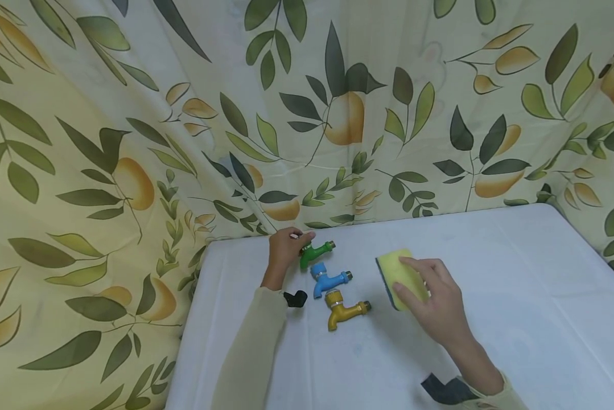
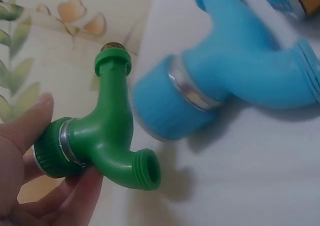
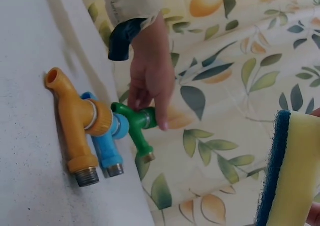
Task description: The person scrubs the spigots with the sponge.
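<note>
My left hand (image 1: 284,250) grips a green tap (image 2: 107,121) by its ribbed knob end, near the table's back edge. Thumb and fingers wrap the knob in the left wrist view, while the spout and threaded inlet stick out. Beside it lies a blue tap (image 1: 329,279), and nearer to me a yellow tap (image 1: 345,310). My right hand (image 1: 442,302) holds a yellow sponge (image 1: 401,273) with a dark scouring side, pinched between thumb and fingers to the right of the taps. The right wrist view shows the sponge (image 3: 295,171) edge-on, with most of that hand out of frame.
A white-covered table (image 1: 532,273) carries the taps and extends to the right. Behind it and to the left hangs a curtain (image 1: 132,188) printed with leaves and fruit, close to the table's back edge. A dark strap end (image 1: 295,299) shows at the left wrist.
</note>
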`<state>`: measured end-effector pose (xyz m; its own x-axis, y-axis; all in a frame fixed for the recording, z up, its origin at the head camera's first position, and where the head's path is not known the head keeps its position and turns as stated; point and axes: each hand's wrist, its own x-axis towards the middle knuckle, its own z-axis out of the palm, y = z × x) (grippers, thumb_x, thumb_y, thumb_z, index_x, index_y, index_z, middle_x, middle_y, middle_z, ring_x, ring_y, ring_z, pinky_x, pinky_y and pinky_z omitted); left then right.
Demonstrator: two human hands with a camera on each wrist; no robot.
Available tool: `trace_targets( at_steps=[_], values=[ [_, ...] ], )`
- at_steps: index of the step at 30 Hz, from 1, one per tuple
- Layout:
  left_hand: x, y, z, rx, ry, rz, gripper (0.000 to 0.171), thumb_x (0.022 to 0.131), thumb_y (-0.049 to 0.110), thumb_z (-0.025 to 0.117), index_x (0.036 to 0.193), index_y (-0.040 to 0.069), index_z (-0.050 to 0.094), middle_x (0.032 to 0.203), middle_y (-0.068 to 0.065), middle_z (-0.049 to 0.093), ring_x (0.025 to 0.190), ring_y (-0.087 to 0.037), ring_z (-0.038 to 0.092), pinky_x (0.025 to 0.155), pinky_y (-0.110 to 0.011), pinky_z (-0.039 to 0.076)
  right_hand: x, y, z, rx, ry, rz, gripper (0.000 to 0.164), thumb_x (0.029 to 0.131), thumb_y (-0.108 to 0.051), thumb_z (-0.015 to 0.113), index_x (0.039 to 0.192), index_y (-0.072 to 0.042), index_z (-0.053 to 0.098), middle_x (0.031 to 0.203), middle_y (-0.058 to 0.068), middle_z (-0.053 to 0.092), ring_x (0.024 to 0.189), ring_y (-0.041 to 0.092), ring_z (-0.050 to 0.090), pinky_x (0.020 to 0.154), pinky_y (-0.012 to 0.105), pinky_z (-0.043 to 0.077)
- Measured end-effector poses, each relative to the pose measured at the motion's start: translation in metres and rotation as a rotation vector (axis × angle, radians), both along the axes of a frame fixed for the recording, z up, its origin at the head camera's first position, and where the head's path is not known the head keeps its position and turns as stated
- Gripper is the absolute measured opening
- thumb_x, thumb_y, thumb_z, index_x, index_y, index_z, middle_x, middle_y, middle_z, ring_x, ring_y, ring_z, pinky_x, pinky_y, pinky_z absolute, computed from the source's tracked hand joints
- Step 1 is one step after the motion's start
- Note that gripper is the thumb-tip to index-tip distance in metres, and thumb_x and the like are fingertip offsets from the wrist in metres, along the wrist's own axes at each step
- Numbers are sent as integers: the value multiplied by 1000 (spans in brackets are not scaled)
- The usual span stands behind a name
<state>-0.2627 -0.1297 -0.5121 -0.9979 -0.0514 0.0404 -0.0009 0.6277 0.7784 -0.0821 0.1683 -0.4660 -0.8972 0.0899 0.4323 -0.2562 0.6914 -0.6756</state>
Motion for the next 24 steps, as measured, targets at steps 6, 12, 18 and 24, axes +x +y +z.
trace_targets(
  at_steps=[6,12,18,24],
  values=[
    [-7,1,-19,-27,-15,33,43,85,55,78,90,12,79,69,0,69,66,-14,61,59,-25,46,0,0,-1,9,-15,0,48,85,-22,80,131,-16,67,109,5,57,90,12,45,66,29,43],
    [-10,5,-30,-67,-4,46,43,88,55,75,92,12,81,84,-1,74,80,-16,62,66,-28,50,0,-1,-3,13,-31,4,48,86,-24,80,131,-16,67,110,6,57,90,14,46,66,27,42],
    [-12,6,-35,-85,-19,59,46,91,54,72,97,9,81,102,-4,77,92,-19,66,77,-34,56,1,-2,-7,30,-24,8,49,85,-23,81,130,-15,67,109,6,57,91,14,46,65,27,42],
    [-15,4,-43,-103,-91,63,49,92,57,68,99,10,81,97,-3,76,86,-16,62,72,-29,52,0,-4,-9,30,-18,14,48,84,-23,82,130,-14,68,109,6,57,92,13,47,66,28,44]
  ],
)
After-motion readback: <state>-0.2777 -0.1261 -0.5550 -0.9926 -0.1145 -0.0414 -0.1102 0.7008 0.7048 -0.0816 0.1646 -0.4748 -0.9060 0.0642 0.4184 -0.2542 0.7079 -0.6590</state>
